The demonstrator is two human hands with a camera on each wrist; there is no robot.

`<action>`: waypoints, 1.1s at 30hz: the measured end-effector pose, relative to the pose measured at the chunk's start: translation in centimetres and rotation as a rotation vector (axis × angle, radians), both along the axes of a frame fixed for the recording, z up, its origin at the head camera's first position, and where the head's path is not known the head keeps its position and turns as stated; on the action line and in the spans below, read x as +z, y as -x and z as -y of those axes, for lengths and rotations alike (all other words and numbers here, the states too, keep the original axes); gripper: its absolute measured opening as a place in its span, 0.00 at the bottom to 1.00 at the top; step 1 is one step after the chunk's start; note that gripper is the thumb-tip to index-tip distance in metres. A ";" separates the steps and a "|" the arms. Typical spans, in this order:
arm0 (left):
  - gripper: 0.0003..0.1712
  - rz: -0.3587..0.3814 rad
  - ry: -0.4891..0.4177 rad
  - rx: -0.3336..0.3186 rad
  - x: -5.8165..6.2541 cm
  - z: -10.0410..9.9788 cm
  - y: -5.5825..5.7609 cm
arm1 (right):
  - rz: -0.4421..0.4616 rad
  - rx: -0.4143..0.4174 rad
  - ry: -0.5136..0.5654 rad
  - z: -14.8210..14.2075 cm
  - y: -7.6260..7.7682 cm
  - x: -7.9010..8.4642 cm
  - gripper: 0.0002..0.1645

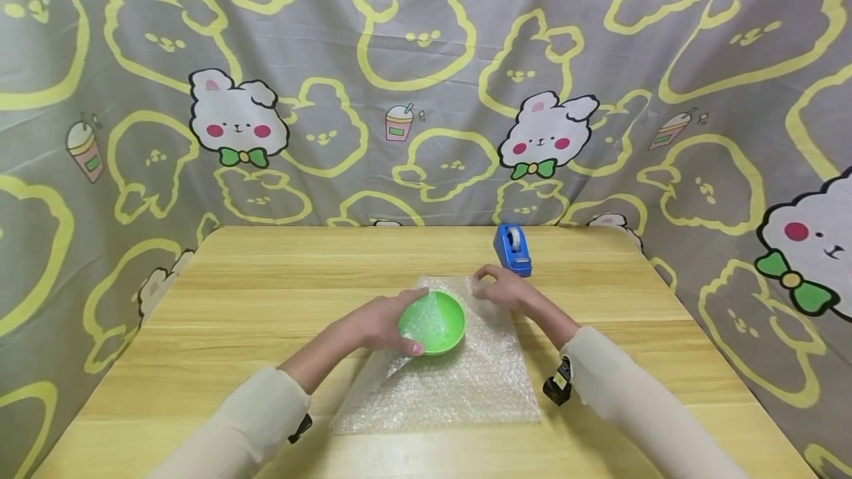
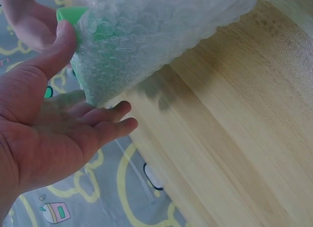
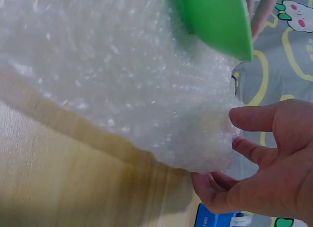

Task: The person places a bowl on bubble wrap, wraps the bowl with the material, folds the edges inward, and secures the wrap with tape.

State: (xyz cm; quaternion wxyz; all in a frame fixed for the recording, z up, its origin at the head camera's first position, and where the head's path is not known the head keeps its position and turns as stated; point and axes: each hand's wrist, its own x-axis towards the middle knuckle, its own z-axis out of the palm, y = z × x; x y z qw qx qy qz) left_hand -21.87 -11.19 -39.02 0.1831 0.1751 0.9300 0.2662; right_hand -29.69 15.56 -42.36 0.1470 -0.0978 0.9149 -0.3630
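A light green bowl (image 1: 455, 322) sits tilted on a clear sheet of bubble wrap (image 1: 466, 390), whose left flap is folded over the rim into the bowl. My left hand (image 1: 387, 322) grips the bowl's left side through that flap, thumb at the near rim and fingers at the far rim. In the left wrist view, the thumb lies against the wrapped rim. At the sheet's far right corner, my right hand (image 1: 499, 290) holds the edge of the wrap with bent fingers. The right wrist view shows the fingertips partly hidden behind the wrap's edge (image 3: 210, 153).
A blue tape dispenser (image 1: 512, 250) with a roll of clear tape stands just beyond the right hand. Everything lies on a light wooden table (image 1: 266, 265). A grey patterned cloth (image 1: 426, 58) hangs behind and along both sides.
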 end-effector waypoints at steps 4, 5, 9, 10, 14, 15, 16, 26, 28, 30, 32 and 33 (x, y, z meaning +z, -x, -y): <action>0.58 -0.005 0.005 -0.002 0.1 0.1 0.0 | 0.061 -0.013 0.074 0.0 -0.3 0.7 0.16; 0.58 -0.005 0.007 -0.002 0.1 0.1 0.0 | 0.075 -0.016 0.086 0.0 -0.4 1.0 0.15; 0.58 -0.002 0.012 0.000 0.1 0.1 0.1 | 0.128 -0.024 0.142 0.0 -0.6 1.9 0.19; 0.57 -0.001 0.013 0.000 0.1 0.0 0.1 | 0.133 -0.025 0.153 0.1 -0.7 2.0 0.21; 0.58 0.001 0.012 0.001 0.1 0.1 0.1 | 0.142 -0.042 0.195 0.1 -0.8 2.4 0.33; 0.58 0.003 0.010 0.002 0.1 0.0 0.1 | 0.143 -0.048 0.201 0.1 -0.8 2.5 0.36; 0.58 0.005 0.010 0.001 0.1 0.0 0.1 | 0.144 -0.056 0.205 0.2 -0.8 2.5 0.39; 0.58 0.003 0.013 -0.001 0.2 0.1 0.1 | 0.150 -0.037 0.183 0.4 -1.4 2.0 0.30; 0.58 0.004 0.009 -0.003 0.1 0.1 0.1 | 0.157 -0.011 0.183 0.5 -1.5 2.0 0.26; 0.58 0.004 0.008 -0.006 0.1 0.1 0.1 | 0.159 0.022 0.195 0.7 -1.6 2.2 0.24; 0.58 0.003 0.008 -0.011 0.2 0.0 0.1 | 0.154 0.052 0.220 0.9 -1.8 2.5 0.23; 0.58 0.001 0.008 -0.013 0.2 0.0 0.1 | 0.151 0.060 0.229 1.1 -1.8 2.7 0.23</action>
